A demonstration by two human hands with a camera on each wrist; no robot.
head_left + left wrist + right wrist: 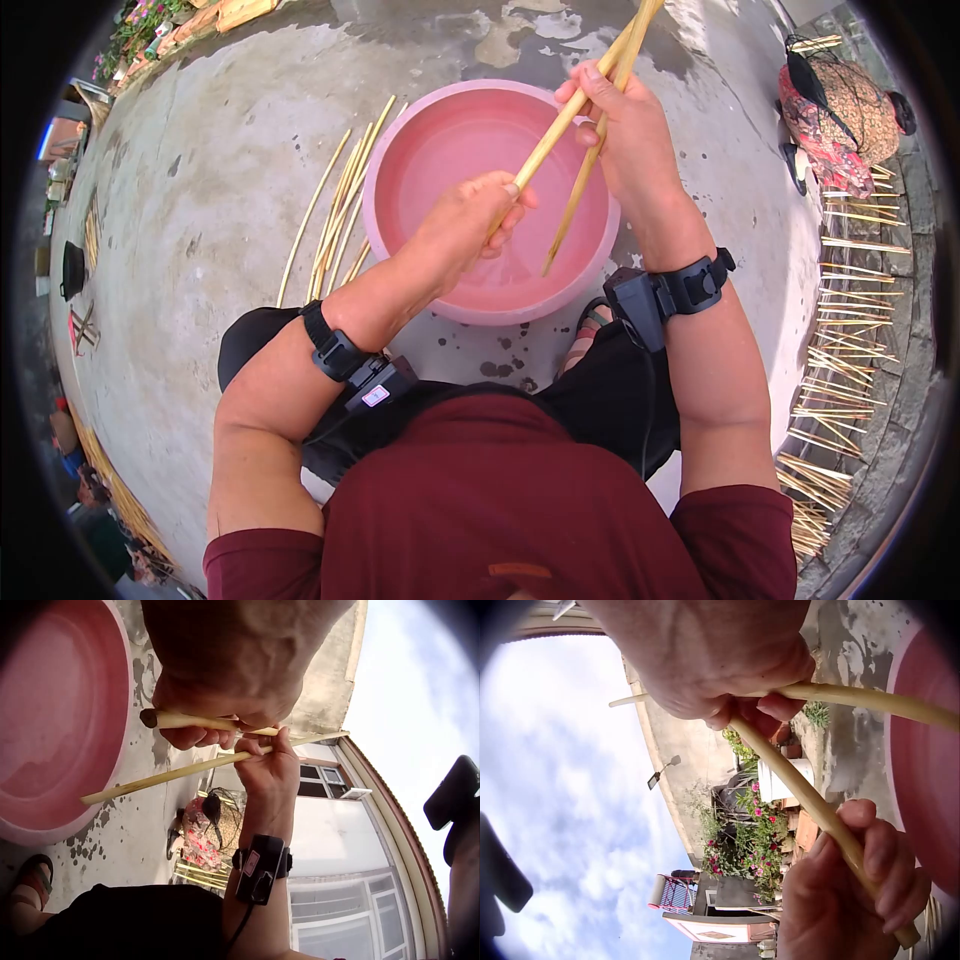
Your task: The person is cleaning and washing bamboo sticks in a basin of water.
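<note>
Head | left hand, right hand gripping sticks | basin partly hidden | more sticks beside

This is an outdoor yard beside a building, under open sky. Stained concrete ground runs up to flowering plants, while a pale wall with windows stands below a roof edge and a lamp juts out against the clouds.

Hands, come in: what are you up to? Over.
Left hand grips one stick; right hand holds it and a second stick. Pink basin below. Nothing visibly in the way.
</note>
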